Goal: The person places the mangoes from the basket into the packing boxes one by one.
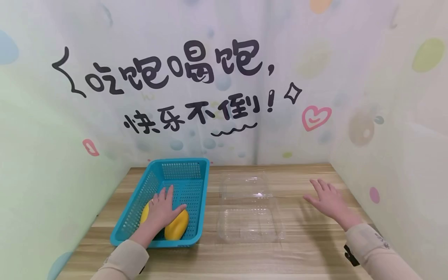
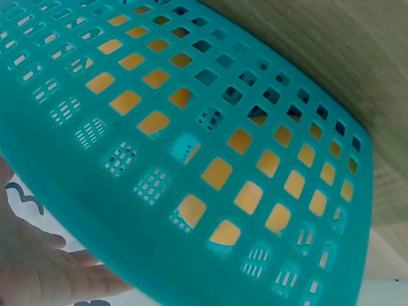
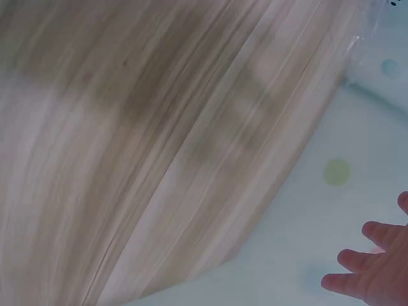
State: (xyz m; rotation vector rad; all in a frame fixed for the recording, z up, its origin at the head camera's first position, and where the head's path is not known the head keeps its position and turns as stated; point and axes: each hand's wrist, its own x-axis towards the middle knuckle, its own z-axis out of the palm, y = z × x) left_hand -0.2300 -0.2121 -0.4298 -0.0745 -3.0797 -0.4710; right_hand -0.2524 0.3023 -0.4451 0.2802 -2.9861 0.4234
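Observation:
My left hand (image 1: 161, 212) hovers over the blue-green plastic basket (image 1: 204, 202), its fingers spread and holding nothing. Under it lie two smooth, yellow, rounded fruits, perhaps mangoes; the right one (image 1: 177, 227) shows well, while the left one (image 1: 144, 213) is mostly hidden by the hand. In the left wrist view, yellow shows through the holes of the basket wall (image 2: 210, 255), and the left hand (image 2: 51, 271) is above its rim. Over the right side of the table my right hand (image 1: 329, 200) is held in the air with fingers apart, gripping nothing.
A clear plastic clamshell box (image 1: 246, 225) lies opened out on the wooden table (image 1: 301, 252), between the basket and my right hand. Behind the table stands a wall (image 1: 238, 147) with black lettering, and side walls flank it left and right.

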